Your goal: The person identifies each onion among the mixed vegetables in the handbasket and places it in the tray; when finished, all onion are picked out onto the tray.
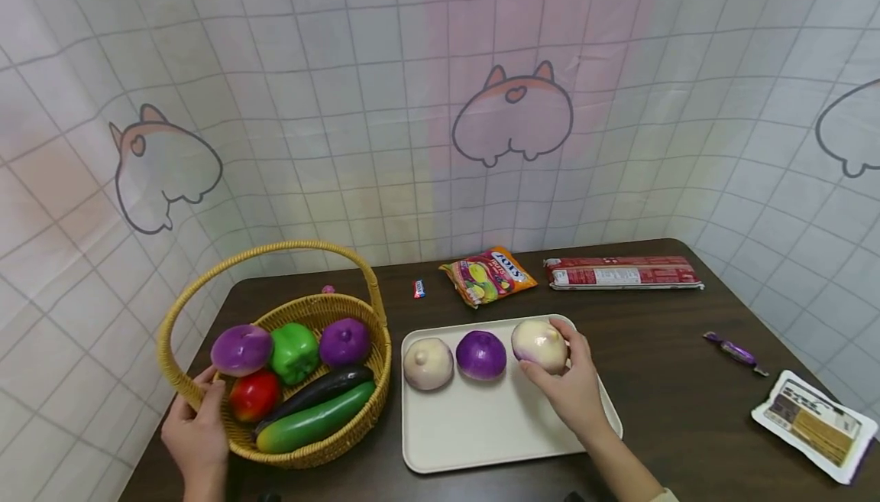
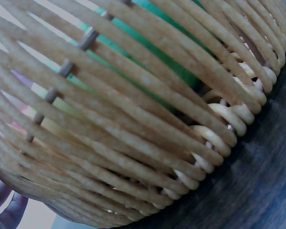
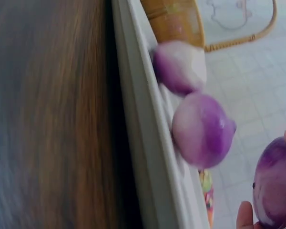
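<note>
My left hand (image 1: 198,429) grips the left rim of a yellow wicker basket (image 1: 344,441), near the foot of its arched handle. In the basket lie a green bell pepper (image 1: 294,352), a red tomato-like fruit (image 1: 255,396), a black eggplant (image 1: 318,393), a green cucumber-like vegetable (image 1: 316,419) and purple onions (image 1: 344,341). My right hand (image 1: 576,386) holds a white-and-purple onion (image 1: 538,343) over the right part of a cream tray (image 1: 495,433); the right wrist view shows it raised. A whitish onion (image 1: 428,364) and a purple onion (image 1: 480,355) sit on the tray.
Behind the tray lies an orange snack bag (image 1: 489,276), with a small wrapped candy (image 1: 418,289) to its left and a long red packet (image 1: 622,273) to its right. A purple-wrapped candy (image 1: 736,353) and a white-edged packet (image 1: 814,425) lie at the right.
</note>
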A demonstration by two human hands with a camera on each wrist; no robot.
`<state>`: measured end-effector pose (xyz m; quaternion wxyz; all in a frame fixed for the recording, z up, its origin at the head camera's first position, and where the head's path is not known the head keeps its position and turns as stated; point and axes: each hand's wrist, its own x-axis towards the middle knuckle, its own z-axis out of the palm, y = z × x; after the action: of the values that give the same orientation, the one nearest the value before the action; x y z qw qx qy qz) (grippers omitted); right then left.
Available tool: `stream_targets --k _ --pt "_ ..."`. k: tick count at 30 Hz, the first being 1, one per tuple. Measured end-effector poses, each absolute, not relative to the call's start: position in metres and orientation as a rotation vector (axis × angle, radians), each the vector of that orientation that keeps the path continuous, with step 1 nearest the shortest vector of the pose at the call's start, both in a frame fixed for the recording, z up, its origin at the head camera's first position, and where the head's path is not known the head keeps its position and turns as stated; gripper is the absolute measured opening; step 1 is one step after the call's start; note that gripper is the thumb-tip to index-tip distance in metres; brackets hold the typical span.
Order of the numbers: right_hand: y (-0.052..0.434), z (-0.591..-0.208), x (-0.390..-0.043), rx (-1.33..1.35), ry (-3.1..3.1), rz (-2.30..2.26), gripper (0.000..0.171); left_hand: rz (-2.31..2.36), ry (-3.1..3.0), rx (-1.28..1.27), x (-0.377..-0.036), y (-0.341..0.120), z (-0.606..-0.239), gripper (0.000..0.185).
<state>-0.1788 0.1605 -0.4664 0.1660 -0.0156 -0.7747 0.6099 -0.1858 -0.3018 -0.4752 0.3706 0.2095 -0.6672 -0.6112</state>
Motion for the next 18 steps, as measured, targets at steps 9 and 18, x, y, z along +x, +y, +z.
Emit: stream_targets --k 9,18 --pt "0.173 -0.474 -0.187 -0.126 -2.343 1.549 0.079 -1.571 -1.693 0.532 -0.186 -0.303 -0.474 0.017" --pt "0.177 -0.488 -0.192 -0.144 -2.447 1.427 0.075 -1.571 -1.693 0.517 -0.187 -0.302 -0.475 0.018"
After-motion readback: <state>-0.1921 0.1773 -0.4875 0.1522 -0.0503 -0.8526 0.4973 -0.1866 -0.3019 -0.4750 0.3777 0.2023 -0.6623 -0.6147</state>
